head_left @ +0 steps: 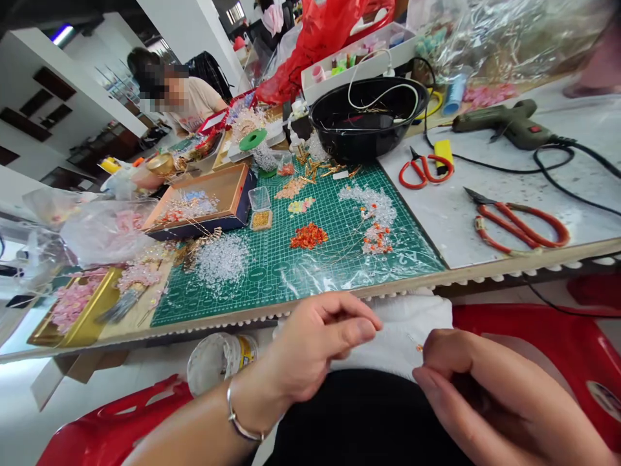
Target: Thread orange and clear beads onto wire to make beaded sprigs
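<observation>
My left hand (317, 343) is pinched, thumb against forefinger, over my lap just below the table edge. My right hand (466, 382) is curled closed beside it, with a tiny orange bead (419, 348) at its fingertips. A very thin wire seems to run between the two hands, too fine to see clearly. Under them lies a white cloth (402, 323) on my lap. On the green cutting mat (310, 259) above sit piles of clear beads (220, 259), orange beads (309, 236) and mixed clear and orange beads (376, 223).
Red-handled scissors (517, 223) and smaller red snips (425, 169) lie on the white table at right, near a green glue gun (504, 122) with black cable. A black bowl (369, 116) stands behind the mat. Another person sits at far left by trays of beads.
</observation>
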A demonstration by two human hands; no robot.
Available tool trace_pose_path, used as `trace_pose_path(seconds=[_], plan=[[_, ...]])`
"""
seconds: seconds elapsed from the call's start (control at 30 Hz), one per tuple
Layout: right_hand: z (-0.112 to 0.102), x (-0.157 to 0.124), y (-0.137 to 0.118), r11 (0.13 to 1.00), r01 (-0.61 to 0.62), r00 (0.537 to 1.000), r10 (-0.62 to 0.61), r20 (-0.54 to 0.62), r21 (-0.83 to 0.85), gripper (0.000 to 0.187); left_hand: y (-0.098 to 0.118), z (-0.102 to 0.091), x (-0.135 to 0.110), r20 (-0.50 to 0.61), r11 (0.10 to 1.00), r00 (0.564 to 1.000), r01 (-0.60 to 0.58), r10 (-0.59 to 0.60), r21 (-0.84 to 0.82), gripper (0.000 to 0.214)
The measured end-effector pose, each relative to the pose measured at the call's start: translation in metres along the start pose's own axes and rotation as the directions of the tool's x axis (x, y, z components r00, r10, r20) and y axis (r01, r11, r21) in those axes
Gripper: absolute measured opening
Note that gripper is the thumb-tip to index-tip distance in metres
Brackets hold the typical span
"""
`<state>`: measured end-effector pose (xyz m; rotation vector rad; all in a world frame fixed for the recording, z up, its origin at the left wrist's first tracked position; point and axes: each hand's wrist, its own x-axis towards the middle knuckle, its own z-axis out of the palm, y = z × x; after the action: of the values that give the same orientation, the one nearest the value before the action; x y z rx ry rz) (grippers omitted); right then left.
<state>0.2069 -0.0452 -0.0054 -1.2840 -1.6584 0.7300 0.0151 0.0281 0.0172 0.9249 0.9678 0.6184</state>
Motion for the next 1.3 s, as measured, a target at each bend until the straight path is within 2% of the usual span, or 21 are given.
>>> trace_pose_path(seconds=[0.07,0.2,0.4,0.6,0.87,1.3], plan=[[-0.003,0.001,-0.002,0.999,0.033,0.999,-0.032,0.017,-0.034,0.022,-0.010,0.015,-0.008,0.045,0.967,0.995,0.095,-0.087,-0.238,0.023],[-0.007,0.000,-0.003,0.991,0.134,0.991,-0.133,0.026,-0.025,0.019,-0.014,0.019,-0.010,0.063,0.918,0.988,0.155,-0.141,-0.365,0.020],[-0.006,-0.002,-0.004,0.986,0.158,0.987,-0.157,0.020,-0.057,0.020,-0.017,0.019,-0.012,0.096,0.904,0.978,0.209,-0.186,-0.373,0.023],[-0.007,0.002,-0.006,0.966,0.230,0.973,-0.224,0.062,-0.116,0.019,-0.017,0.020,-0.011,0.093,0.897,0.979,0.202,-0.179,-0.392,0.023],[-0.004,0.004,-0.002,0.962,0.240,0.970,-0.232,0.070,-0.133,0.020,-0.016,0.018,-0.011,0.070,0.907,0.986,0.169,-0.154,-0.386,0.023],[-0.006,0.006,-0.005,0.962,0.236,0.970,-0.224,0.092,-0.141,0.019,-0.019,0.019,-0.011,0.111,0.909,0.982,0.182,-0.150,-0.376,0.020]])
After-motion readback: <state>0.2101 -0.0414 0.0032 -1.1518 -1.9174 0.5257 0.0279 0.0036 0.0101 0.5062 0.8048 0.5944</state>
